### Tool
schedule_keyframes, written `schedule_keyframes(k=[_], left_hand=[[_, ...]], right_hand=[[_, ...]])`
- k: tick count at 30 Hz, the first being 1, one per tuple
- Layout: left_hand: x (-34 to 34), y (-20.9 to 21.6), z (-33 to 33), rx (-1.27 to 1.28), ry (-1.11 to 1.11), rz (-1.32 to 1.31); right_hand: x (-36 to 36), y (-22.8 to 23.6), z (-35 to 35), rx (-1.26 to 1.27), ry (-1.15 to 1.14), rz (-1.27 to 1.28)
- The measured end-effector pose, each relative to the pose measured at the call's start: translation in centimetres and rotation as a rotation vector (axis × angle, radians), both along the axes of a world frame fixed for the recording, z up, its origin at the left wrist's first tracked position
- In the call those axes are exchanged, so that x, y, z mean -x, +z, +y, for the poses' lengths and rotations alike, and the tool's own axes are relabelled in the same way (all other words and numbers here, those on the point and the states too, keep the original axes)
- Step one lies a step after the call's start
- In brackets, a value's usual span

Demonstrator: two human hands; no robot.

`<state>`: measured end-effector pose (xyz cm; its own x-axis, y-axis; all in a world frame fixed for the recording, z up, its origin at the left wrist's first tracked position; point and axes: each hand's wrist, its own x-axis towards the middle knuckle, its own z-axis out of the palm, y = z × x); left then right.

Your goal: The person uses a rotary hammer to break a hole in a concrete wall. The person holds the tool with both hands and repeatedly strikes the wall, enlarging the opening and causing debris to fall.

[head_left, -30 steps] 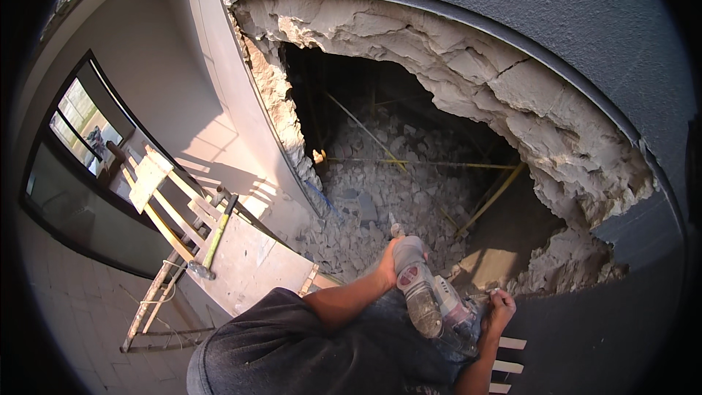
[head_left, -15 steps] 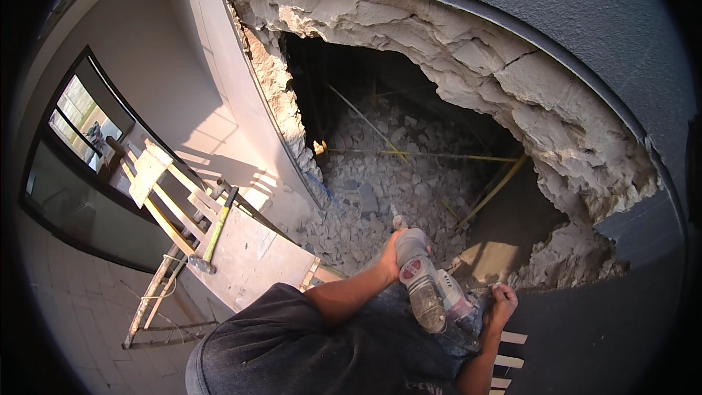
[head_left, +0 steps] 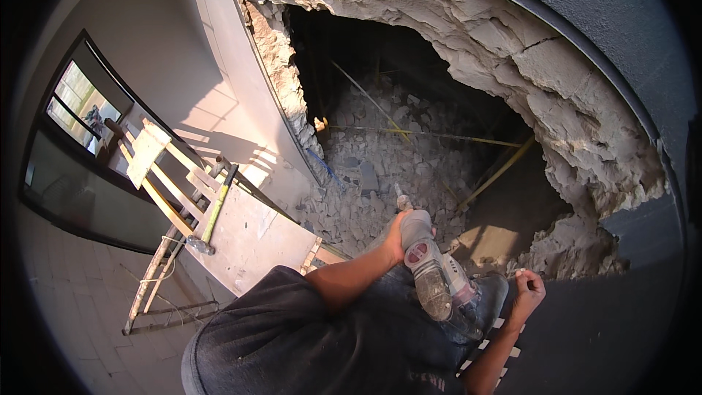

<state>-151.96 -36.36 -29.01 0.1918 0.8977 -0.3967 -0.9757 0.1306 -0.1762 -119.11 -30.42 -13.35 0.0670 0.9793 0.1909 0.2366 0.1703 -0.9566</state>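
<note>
A dusty rotary hammer (head_left: 430,278) rests across my lap, its bit (head_left: 400,192) pointing forward at the opening in the wall. My left hand (head_left: 395,238) is wrapped round its front part, just behind the chuck. My right hand (head_left: 528,294) is off the tool, raised to its right near the broken lower edge of the wall. Its fingers are curled and pinched together; whether something small is between them I cannot make out. Ahead gapes a large, rough-edged hole (head_left: 365,44) in the thick wall, with broken rubble (head_left: 373,175) inside.
At left, a sledgehammer (head_left: 217,212) with a yellow-green handle lies on a pale board (head_left: 252,245) on a wooden frame. Yellow and pale strips (head_left: 424,132) cross the hole. Jagged masonry (head_left: 570,124) rims it above and right. A dark-framed window (head_left: 80,117) stands far left.
My right hand has moved to the right and slightly up, away from the rotary hammer. The view has tilted a little downward. My left hand keeps its hold on the tool.
</note>
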Motion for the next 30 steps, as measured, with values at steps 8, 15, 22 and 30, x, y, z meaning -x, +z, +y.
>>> schedule_keyframes(k=[8, 15, 22, 30], left_hand=[[-0.5, 0.8, 0.3, 0.033, -0.005, -0.037], [-2.8, 0.2, 0.7, -0.057, 0.006, -0.061], [-3.2, -0.9, 1.4, -0.126, 0.060, -0.023], [-4.5, 2.4, 2.1, -0.148, 0.038, -0.037]], right_hand=[[8.3, 13.6, -5.6, -0.535, 0.221, -0.265], [12.4, 22.2, -9.3, -0.886, 0.507, -0.186], [13.1, 28.2, -11.6, -0.960, 0.725, -0.188], [13.2, 29.5, -11.1, -1.046, 0.792, 0.004]])
